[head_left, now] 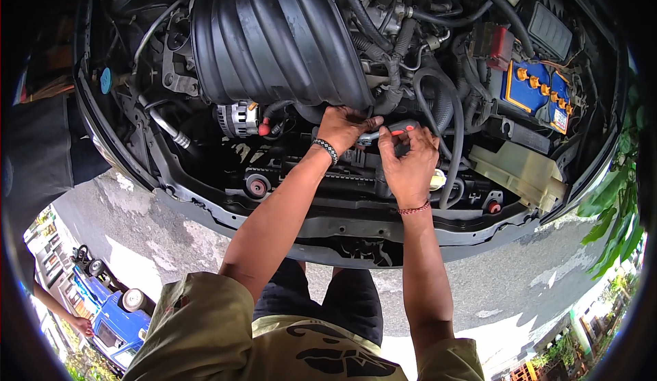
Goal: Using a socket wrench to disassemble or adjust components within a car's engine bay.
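Under the hood of a car, both my hands reach in at the front edge of a large black ribbed engine cover [274, 39]. My right hand [410, 162] is closed around pliers [402, 128] with grey and red handles. Their metal head points left, close to the fingers of my left hand. My left hand [342, 129] is curled below the cover's front corner, beside a dark hose [389, 100]. Its fingertips reach down out of sight, so what they grip is hidden.
An alternator [238, 119] sits left of my hands. To the right are a blue battery [527, 88] with orange caps and a pale plastic reservoir [519, 169]. The radiator top [328, 182] runs below my wrists. Another person's hand [83, 326] hangs at far left.
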`<action>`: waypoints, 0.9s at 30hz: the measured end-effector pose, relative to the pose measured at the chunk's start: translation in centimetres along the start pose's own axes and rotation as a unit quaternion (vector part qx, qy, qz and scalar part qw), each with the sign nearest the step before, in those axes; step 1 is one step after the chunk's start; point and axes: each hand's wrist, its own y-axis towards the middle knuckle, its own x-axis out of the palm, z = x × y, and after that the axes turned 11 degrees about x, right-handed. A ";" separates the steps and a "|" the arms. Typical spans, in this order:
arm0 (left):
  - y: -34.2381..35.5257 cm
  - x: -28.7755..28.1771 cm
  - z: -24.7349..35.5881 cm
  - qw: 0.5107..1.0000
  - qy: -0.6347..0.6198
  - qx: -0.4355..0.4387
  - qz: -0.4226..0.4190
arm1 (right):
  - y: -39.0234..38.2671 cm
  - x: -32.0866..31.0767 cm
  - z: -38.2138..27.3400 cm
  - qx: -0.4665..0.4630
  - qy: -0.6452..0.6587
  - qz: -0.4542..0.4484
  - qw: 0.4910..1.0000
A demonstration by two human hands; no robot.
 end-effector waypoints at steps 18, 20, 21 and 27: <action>0.2 1.1 -2.7 0.966 0.196 0.134 0.100 | -0.6 0.7 0.2 -0.074 -0.056 0.036 0.995; -0.3 1.6 -2.5 0.974 0.152 0.102 0.136 | -0.7 0.8 0.5 -0.057 -0.052 0.026 0.997; -0.6 1.8 -2.4 0.974 0.133 0.098 0.158 | -0.7 0.8 0.7 -0.056 -0.054 0.032 0.996; -2.0 1.6 -2.9 0.976 0.066 0.138 0.153 | -0.6 1.2 1.2 -0.097 -0.060 0.060 0.992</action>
